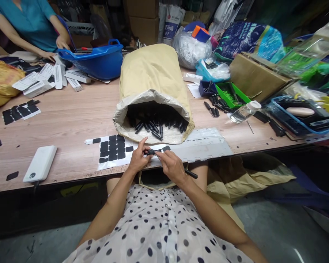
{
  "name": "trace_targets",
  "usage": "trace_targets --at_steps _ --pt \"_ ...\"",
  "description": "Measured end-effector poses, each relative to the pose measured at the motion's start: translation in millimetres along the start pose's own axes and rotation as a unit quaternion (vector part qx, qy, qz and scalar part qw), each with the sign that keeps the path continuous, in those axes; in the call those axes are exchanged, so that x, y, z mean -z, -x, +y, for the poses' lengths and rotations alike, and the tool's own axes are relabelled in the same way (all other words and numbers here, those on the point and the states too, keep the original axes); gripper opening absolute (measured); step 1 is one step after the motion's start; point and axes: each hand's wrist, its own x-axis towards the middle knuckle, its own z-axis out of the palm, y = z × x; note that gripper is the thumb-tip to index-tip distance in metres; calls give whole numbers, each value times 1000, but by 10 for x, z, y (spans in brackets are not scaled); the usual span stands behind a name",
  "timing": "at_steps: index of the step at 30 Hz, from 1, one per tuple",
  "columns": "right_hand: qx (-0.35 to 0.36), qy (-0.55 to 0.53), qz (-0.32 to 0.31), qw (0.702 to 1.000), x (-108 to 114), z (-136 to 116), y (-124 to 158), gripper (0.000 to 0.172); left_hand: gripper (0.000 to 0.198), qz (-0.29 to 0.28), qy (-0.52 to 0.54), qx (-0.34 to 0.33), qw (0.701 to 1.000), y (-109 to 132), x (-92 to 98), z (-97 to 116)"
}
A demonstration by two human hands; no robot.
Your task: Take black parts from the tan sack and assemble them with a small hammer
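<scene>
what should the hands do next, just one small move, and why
I'd probably firm up the left hand's pinch on the small black part: the right hand, holding a black-handled tool, is right up beside that part, so a loose pinch might let it slip.

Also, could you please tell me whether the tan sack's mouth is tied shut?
No, the tan sack gapes open toward the person, with black pieces visible inside its mouth.

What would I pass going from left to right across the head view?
White power bank, blue tub, left hand, right hand, clear bottle, blue-rimmed tray.
</scene>
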Motion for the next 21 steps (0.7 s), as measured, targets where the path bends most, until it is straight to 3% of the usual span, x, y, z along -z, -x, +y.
trace_targets --at_steps 12,17,21 --pt "-45 -5 36 998 58 104 1 34 65 4 -33 -12 999 -15 -12 -4" --pt "-85 67 74 991 127 469 -213 33 58 -1 -60 -34 998 -22 -11 13" --pt "-141 157 41 976 87 860 -351 30 43 -8 -78 -70 995 -28 -11 18"
